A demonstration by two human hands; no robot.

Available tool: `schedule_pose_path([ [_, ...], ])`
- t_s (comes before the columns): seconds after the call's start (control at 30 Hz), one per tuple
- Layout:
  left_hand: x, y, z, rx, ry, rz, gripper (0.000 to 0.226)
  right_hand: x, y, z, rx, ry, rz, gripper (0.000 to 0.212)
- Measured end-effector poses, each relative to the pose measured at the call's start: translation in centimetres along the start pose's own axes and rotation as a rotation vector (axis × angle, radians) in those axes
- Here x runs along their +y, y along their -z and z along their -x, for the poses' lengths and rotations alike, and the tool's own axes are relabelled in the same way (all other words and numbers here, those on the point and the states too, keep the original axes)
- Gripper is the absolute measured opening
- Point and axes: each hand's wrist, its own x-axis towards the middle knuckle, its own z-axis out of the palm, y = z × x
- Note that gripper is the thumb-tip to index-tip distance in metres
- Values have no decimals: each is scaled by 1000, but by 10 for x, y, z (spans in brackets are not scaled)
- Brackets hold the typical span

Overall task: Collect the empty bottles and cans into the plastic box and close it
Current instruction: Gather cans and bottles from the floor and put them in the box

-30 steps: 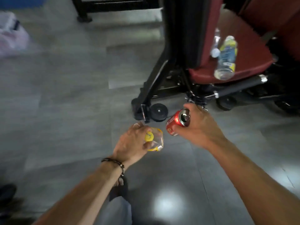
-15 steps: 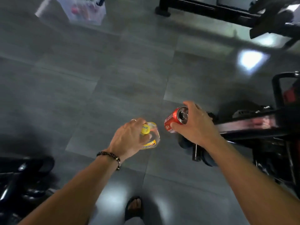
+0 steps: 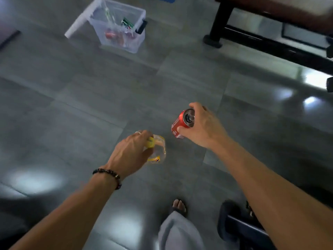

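Fingers of my left hand (image 3: 128, 156): clenched around a clear bottle (image 3: 158, 150), yellow cap. Right hand (image 3: 201, 126): gripping a red can (image 3: 182, 123), held just beside the bottle. Farther off, on the grey floor (image 3: 90, 105): open plastic box (image 3: 122, 26), cans and bottles inside.

Box (image 3: 122, 24) far ahead-left; cans, apparently, inside.

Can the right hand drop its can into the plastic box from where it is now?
Probably not yet. The right hand grips the red can well short of the plastic box, which sits open across bare floor. Nothing blocks the way; the person must step closer.
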Motion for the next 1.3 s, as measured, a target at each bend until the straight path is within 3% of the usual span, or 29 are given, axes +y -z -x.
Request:
schedule_pose_path([
  [0.27,-69,83,-183,43,18,8,31,-79,21,-199,-58,45,70,80],
  [0.77,-281,291,-506,-31,-39,30,24,-282,14,-554,-11,-17,97,78],
  [1.17,-388,345,-820,-73,-85,-22,31,-317,-24,-870,-32,-143,-32,75],
  [1.3,-404,353,-912,-90,-165,-52,26,-317,-26,-958,-15,-210,-84,65],
])
